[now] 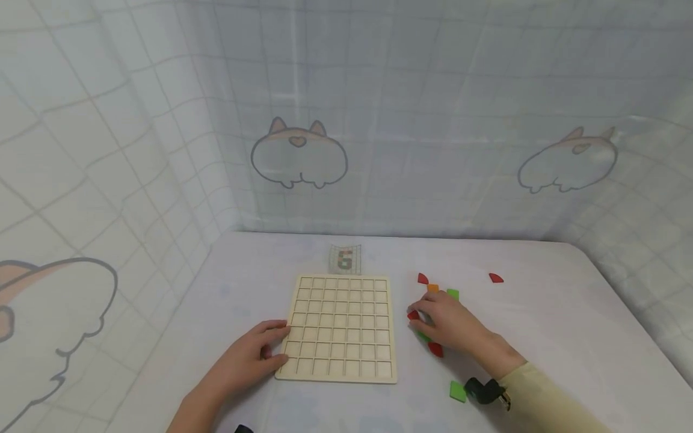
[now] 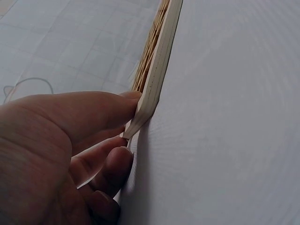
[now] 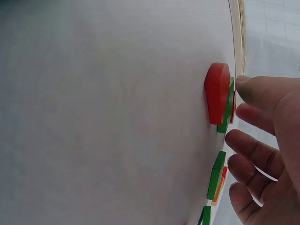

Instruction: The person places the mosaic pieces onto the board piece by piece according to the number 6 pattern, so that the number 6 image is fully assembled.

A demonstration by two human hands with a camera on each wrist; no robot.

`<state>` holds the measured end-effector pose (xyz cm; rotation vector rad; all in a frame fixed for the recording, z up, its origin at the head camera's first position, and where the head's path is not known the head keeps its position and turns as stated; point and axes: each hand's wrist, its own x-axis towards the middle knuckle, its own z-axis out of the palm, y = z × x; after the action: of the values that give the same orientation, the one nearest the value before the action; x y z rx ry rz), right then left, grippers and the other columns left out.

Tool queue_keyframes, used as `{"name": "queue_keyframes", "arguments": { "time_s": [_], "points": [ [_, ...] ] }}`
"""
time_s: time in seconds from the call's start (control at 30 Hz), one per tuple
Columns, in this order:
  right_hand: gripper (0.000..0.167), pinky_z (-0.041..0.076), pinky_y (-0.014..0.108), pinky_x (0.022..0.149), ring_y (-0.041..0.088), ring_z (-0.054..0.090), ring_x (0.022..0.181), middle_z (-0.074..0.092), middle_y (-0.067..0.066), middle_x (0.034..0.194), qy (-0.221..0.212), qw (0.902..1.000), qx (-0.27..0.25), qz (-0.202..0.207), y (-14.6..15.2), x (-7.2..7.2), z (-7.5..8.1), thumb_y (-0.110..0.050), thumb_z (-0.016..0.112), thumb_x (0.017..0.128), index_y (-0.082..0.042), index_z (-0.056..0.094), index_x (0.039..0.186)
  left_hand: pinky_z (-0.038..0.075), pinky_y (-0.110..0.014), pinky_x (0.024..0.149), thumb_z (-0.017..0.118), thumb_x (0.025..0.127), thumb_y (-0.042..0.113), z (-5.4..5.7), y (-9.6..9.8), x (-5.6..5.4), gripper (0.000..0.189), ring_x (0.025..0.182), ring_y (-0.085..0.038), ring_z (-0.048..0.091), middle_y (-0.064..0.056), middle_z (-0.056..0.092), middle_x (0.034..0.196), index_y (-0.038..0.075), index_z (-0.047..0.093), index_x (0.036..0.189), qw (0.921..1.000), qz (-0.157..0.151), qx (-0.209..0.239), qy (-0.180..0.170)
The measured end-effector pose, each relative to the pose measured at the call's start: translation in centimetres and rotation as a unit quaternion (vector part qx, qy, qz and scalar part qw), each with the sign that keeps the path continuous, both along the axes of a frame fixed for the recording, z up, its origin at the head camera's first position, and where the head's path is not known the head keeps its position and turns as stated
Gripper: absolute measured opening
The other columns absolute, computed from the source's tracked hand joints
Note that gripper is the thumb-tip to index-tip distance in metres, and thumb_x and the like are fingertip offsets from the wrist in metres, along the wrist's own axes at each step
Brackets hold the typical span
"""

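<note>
A pale wooden grid board [image 1: 338, 328] lies flat on the table. At its left edge my left hand [image 1: 251, 355] touches the frame with thumb and fingertips; in the left wrist view the thumb [image 2: 117, 105] lies against the board's corner [image 2: 147, 105]. My right hand [image 1: 452, 319] is right of the board, over a group of coloured pieces. Its thumb and index finger pinch a small red piece [image 1: 414, 316]. Just below lies a red quarter-round piece [image 1: 435, 349], beside a green piece [image 1: 424, 338] partly covered by the hand.
Behind the board lies a pattern card [image 1: 344, 260] with a coloured figure. An orange piece [image 1: 432, 288], a green square [image 1: 453, 294] and a red piece [image 1: 423, 278] sit beyond the right hand. Another red quarter-round [image 1: 495, 278] lies far right, a green square [image 1: 457, 391] nearer.
</note>
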<state>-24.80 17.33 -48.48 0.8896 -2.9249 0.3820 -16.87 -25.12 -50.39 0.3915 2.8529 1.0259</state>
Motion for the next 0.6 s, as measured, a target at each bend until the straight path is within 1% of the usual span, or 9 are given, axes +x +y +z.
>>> {"name": "queue_keyframes", "arguments": {
  "time_s": [0.1, 0.2, 0.33, 0.4, 0.47, 0.53, 0.6],
  "points": [
    [0.025, 0.049, 0.032, 0.08, 0.008, 0.054, 0.088, 0.062, -0.01, 0.097, 0.007, 0.9999, 0.01, 0.004, -0.09, -0.08, 0.01, -0.035, 0.08, 0.084, -0.024, 0.075, 0.106, 0.043, -0.023, 0.064, 0.079, 0.085, 0.029, -0.05, 0.01, -0.04, 0.057, 0.073, -0.003, 0.049, 0.002, 0.051, 0.141, 0.011, 0.061, 0.136, 1.0, 0.002, 0.0, -0.004],
    [0.024, 0.05, 0.03, 0.079, 0.008, 0.055, 0.089, 0.062, -0.01, 0.097, 0.01, 0.9999, 0.007, 0.011, -0.21, -0.06, -0.01, -0.032, 0.082, 0.083, -0.023, 0.076, 0.105, 0.043, -0.023, 0.065, 0.08, 0.084, 0.03, -0.11, 0.01, -0.03, 0.057, 0.073, -0.003, 0.05, 0.003, 0.051, 0.141, 0.012, 0.062, 0.136, 1.0, 0.005, -0.004, -0.006],
    [0.022, 0.05, 0.031, 0.08, 0.008, 0.058, 0.09, 0.064, -0.01, 0.097, 0.015, 0.9988, -0.011, 0.045, -0.19, -0.17, 0.01, -0.021, 0.082, 0.083, -0.02, 0.077, 0.105, 0.043, -0.023, 0.065, 0.08, 0.084, 0.028, -0.17, 0.04, 0.01, 0.056, 0.074, -0.003, 0.05, 0.006, 0.051, 0.14, 0.013, 0.062, 0.135, 0.9998, 0.011, -0.01, -0.009],
    [0.022, 0.05, 0.032, 0.082, 0.009, 0.059, 0.091, 0.066, -0.009, 0.098, 0.016, 0.9976, -0.021, 0.064, -0.14, -0.23, 0.04, -0.015, 0.081, 0.083, -0.018, 0.077, 0.105, 0.043, -0.023, 0.065, 0.08, 0.084, 0.028, -0.13, 0.04, 0.01, 0.056, 0.074, -0.003, 0.05, 0.005, 0.051, 0.14, 0.013, 0.062, 0.135, 0.9999, 0.009, -0.007, -0.007],
    [0.023, 0.05, 0.033, 0.083, 0.009, 0.06, 0.092, 0.066, -0.009, 0.098, 0.016, 0.9969, -0.025, 0.072, -0.09, -0.25, 0.08, -0.012, 0.079, 0.084, -0.017, 0.077, 0.106, 0.043, -0.023, 0.064, 0.08, 0.085, 0.028, -0.06, 0.05, 0.02, 0.056, 0.074, -0.003, 0.05, 0.004, 0.051, 0.14, 0.012, 0.062, 0.135, 1.0, 0.006, -0.001, -0.005],
    [0.024, 0.05, 0.032, 0.083, 0.009, 0.06, 0.093, 0.066, -0.009, 0.099, 0.012, 0.9973, -0.026, 0.068, -0.12, -0.24, 0.09, -0.011, 0.08, 0.084, -0.016, 0.076, 0.107, 0.043, -0.023, 0.064, 0.079, 0.085, 0.029, 0.02, 0.05, 0.03, 0.056, 0.074, -0.004, 0.05, 0.002, 0.051, 0.14, 0.012, 0.062, 0.135, 1.0, 0.003, 0.005, -0.003],
    [0.026, 0.051, 0.03, 0.082, 0.009, 0.059, 0.092, 0.065, -0.009, 0.099, 0.003, 0.9984, -0.023, 0.051, -0.22, -0.19, 0.09, -0.016, 0.081, 0.084, -0.015, 0.076, 0.109, 0.043, -0.024, 0.064, 0.079, 0.085, 0.029, 0.11, 0.07, 0.07, 0.056, 0.074, -0.003, 0.05, 0.001, 0.051, 0.14, 0.011, 0.062, 0.135, 1.0, 0.002, 0.007, -0.002]
  ]
}}
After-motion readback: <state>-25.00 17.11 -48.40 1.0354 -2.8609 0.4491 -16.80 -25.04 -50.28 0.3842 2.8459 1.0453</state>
